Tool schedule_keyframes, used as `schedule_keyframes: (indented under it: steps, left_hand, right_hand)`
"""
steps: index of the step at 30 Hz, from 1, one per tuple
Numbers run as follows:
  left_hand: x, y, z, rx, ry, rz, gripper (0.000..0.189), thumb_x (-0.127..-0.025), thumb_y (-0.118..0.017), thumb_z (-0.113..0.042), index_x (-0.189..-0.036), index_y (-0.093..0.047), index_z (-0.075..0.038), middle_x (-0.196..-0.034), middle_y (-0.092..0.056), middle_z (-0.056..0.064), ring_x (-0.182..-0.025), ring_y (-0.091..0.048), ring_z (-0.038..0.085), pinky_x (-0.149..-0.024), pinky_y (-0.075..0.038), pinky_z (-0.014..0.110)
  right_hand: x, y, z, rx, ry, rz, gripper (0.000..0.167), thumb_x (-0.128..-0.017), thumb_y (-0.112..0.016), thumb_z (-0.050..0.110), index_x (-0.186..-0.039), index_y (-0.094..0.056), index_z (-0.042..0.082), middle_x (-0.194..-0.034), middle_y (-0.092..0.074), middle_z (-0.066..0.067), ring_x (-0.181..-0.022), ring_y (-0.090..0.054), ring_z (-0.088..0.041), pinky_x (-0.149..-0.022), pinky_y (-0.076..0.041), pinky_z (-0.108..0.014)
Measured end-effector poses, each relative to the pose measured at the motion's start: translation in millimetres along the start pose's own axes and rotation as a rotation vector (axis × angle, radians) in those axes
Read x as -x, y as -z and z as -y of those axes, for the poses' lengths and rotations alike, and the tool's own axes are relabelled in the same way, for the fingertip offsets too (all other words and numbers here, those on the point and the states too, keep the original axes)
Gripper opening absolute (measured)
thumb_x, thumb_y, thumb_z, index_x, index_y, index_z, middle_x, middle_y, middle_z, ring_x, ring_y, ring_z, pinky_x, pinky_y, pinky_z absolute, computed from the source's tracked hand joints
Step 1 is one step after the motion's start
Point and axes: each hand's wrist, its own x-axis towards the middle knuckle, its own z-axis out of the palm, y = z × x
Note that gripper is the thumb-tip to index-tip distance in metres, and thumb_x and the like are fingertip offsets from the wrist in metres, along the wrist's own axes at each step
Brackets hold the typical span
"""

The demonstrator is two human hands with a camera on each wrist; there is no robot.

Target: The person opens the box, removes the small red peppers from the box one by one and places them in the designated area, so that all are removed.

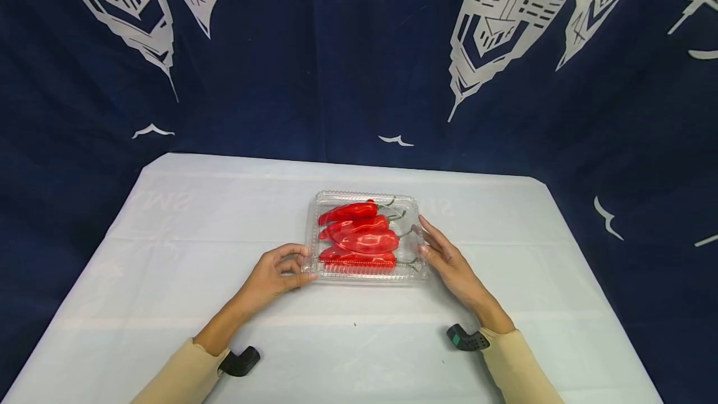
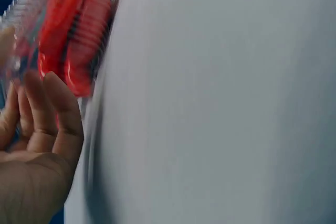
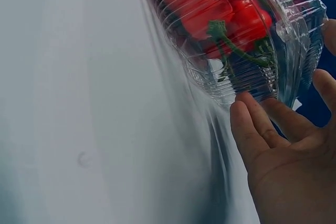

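Note:
A clear plastic clamshell container [image 1: 412, 276] lies on the white table with its ribbed lid down over several red chili peppers [image 1: 367, 242]. The peppers' green stems [image 3: 231, 45] point to the right end. My left hand [image 1: 280, 270] holds the left end near its front corner, fingers bent and thumb at the front edge. On the opposite end my right hand [image 1: 451, 264] grips the side between thumb and fingers. In the right wrist view its fingertips [image 3: 242, 109] touch the lower rim. Motion blurs the peppers [image 2: 79, 40] in the left wrist view.
White cloth covers the table [image 1: 235, 204], with a few tiny dark specks near the front. Behind it hangs a dark blue curtain [image 1: 252, 80] with white building prints. A black wrist band piece [image 1: 240, 361] shows at the left sleeve, another [image 1: 468, 337] at the right.

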Motion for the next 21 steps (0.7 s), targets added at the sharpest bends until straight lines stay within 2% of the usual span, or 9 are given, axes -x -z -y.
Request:
schedule_keyframes:
  steps: [3,6,15,21]
  left_hand:
    - [3.1,-4.6,-10.2,-0.040,0.073,-0.040,0.046,-0.085,-0.080,-0.014,-0.122,-0.057,0.001,-0.084,-0.049,0.002,-0.064,-0.054,0.008,-0.062,-0.054,0.026]
    - [4.8,-7.6,-20.5,-0.076,0.124,-0.057,0.046,-0.085,-0.080,-0.013,-0.122,-0.058,0.003,-0.078,-0.048,0.003,-0.060,-0.056,0.013,-0.060,-0.054,0.028]
    - [3.6,-11.1,-33.6,-0.097,0.178,-0.090,0.041,-0.084,-0.079,-0.008,-0.118,-0.059,0.005,-0.078,-0.053,0.002,-0.068,-0.063,0.017,-0.065,-0.055,0.030]
    - [2.9,-14.5,-42.5,-0.156,0.193,-0.103,0.039,-0.083,-0.079,-0.006,-0.114,-0.058,0.008,-0.081,-0.056,0.005,-0.065,-0.064,0.018,-0.060,-0.053,0.029]
  right_hand:
    - [0.1,-1,-1,-0.011,0.000,0.004,0.062,-0.106,-0.048,0.015,-0.161,-0.020,0.018,-0.161,-0.029,-0.021,-0.146,-0.033,-0.042,-0.105,-0.040,-0.013]
    - [0.8,-1,-2,-0.012,-0.009,0.003,0.062,-0.106,-0.048,0.016,-0.161,-0.020,0.019,-0.162,-0.029,-0.020,-0.146,-0.032,-0.041,-0.105,-0.040,-0.012]
    - [0.3,0,-3,-0.014,-0.012,0.009,0.061,-0.107,-0.047,0.017,-0.161,-0.020,0.020,-0.163,-0.028,-0.019,-0.145,-0.033,-0.042,-0.104,-0.040,-0.013]
    - [-1.6,-1,-1,-0.013,-0.010,0.015,0.061,-0.107,-0.046,0.018,-0.162,-0.019,0.019,-0.163,-0.027,-0.019,-0.144,-0.035,-0.043,-0.104,-0.042,-0.014]
